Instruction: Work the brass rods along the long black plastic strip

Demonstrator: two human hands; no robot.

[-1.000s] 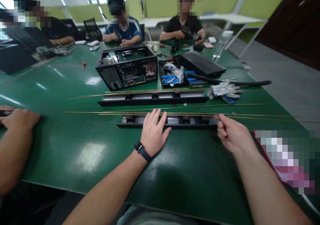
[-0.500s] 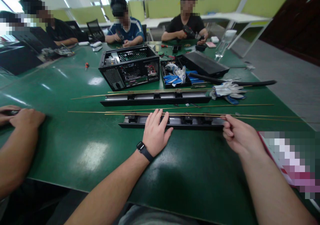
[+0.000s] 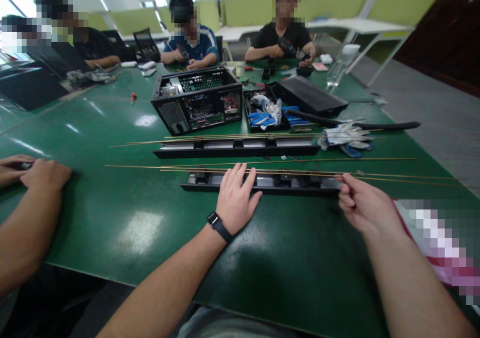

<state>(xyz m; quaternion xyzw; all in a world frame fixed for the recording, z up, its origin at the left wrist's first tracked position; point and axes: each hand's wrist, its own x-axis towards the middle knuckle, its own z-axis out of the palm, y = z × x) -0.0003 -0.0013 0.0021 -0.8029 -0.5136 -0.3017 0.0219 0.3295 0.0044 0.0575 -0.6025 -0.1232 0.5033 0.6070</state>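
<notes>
Head cam: my left hand (image 3: 235, 198) is laid open, fingers across the thin gold rods (image 3: 176, 170) and the black rail (image 3: 292, 192) mid-frame, not grabbing anything. My right hand (image 3: 342, 180), right of center, is pinching what looks like one of the thin gold rods. Lining-up step, I'd guess; next move probably wants steady left fingers and a light pinch.

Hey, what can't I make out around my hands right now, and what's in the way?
In the head view:
Middle of the near black channel: hidden by your left hand.
How many gold-coloured rods your right hand pinches: covered by its own fingers.
Dark item at far left: mostly covered by a co-worker's hand.
Red-edged item at right: obscured by pixelation, cut off by the right edge.
</notes>
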